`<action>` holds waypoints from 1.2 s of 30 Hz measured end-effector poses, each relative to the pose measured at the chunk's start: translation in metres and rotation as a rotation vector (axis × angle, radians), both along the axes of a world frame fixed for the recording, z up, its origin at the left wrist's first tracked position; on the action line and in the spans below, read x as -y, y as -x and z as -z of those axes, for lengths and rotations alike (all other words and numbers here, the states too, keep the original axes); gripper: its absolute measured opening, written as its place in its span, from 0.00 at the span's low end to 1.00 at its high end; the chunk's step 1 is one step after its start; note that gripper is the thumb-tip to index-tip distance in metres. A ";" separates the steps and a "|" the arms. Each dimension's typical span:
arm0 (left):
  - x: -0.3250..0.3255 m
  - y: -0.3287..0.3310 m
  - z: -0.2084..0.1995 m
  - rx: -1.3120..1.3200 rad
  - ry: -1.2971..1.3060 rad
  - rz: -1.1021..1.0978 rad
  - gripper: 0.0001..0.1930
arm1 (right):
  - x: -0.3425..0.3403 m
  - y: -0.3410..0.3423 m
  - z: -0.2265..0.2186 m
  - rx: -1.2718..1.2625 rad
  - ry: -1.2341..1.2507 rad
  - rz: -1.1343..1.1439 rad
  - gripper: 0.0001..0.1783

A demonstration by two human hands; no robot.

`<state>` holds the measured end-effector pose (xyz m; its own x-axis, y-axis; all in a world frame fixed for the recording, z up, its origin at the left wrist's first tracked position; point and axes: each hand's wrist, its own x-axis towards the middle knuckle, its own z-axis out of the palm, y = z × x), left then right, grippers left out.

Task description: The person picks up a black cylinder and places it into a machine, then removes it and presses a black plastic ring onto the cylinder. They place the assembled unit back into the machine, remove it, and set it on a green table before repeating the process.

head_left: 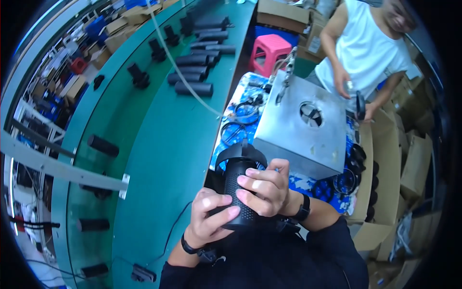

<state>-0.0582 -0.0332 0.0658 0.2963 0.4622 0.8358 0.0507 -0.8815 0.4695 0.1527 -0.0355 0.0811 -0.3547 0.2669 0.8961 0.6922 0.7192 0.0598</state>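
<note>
Hold black mesh tube snug, you, both hands wrapped round it. Left hand grips low side, right hand grips upper side, fingers over mesh. Tube upright, close to chest, black ring cap on top. Keep it steady, don't squeeze hard. Beyond: metal box at bench's near edge; more black tubes farther along green bench.

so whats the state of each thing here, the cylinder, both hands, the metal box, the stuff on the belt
black mesh cylinder: upright, gripped in both hands
left hand: closed round the cylinder's lower part
right hand: fingers wrapped across its front
black ring: sitting at the cylinder's top end
metal box: on the bench, round opening facing up
black tubes: lying on their sides on the green conveyor
</note>
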 end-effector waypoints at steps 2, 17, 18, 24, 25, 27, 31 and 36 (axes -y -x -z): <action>0.004 0.009 0.011 -0.009 -0.029 0.005 0.24 | 0.001 0.011 0.009 -0.052 -0.007 -0.039 0.16; -0.176 0.092 -0.009 -0.297 0.205 -0.598 0.31 | -0.025 -0.036 0.144 -0.261 1.186 -0.115 0.17; -0.214 0.108 -0.009 -0.352 0.240 -0.673 0.31 | -0.013 -0.047 0.161 -0.414 1.324 -0.088 0.13; -0.396 0.223 0.017 -0.515 0.261 -1.031 0.27 | -0.011 -0.048 0.177 -0.555 1.285 -0.079 0.08; -0.413 0.248 0.024 -0.510 0.260 -1.067 0.27 | -0.014 -0.045 0.174 -0.521 1.293 -0.111 0.07; -0.425 0.276 0.038 -0.566 0.509 -1.147 0.31 | -0.019 -0.044 0.173 -0.505 1.280 -0.110 0.07; -0.421 0.234 0.038 -1.101 0.360 -1.455 0.39 | -0.012 -0.053 0.181 -0.496 1.300 -0.057 0.08; -0.363 0.270 0.006 -1.302 0.682 -1.481 0.45 | -0.012 -0.054 0.179 -0.498 1.283 -0.107 0.09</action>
<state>-0.3281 0.3294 0.0600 -0.3611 0.9238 0.1273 0.8878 0.3823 -0.2563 0.2069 -0.0233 -0.0981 -0.1434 0.9862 0.0826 0.3837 0.1323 -0.9139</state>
